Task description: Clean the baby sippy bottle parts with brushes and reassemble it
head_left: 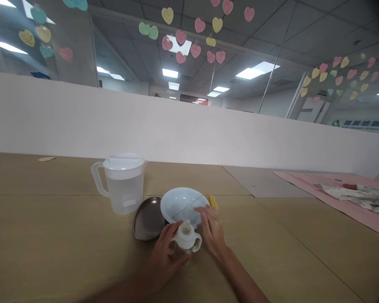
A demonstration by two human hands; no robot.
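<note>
My left hand (168, 253) is wrapped round a baby bottle (186, 239) with a white collar, two side handles and a clear teat pointing up. Just in front of the bottle is a white bowl (173, 201). My right hand (212, 229) is at the bowl's right side, its fingers bent toward a see-through, cap-like piece (188, 213) above the bowl. This clear cap seems to be at the fingertips, but its outline is faint against the bowl. A metal tray (148, 221) lies left of the bowl, partly behind it.
A lidded clear plastic pitcher (125, 185) holding liquid stands at the back left. Something yellow (213, 202) lies behind my right hand. A pale flat stick (47, 159) rests near the wall. On the right, a pink cloth (300, 180) carries patterned fabric (356, 195).
</note>
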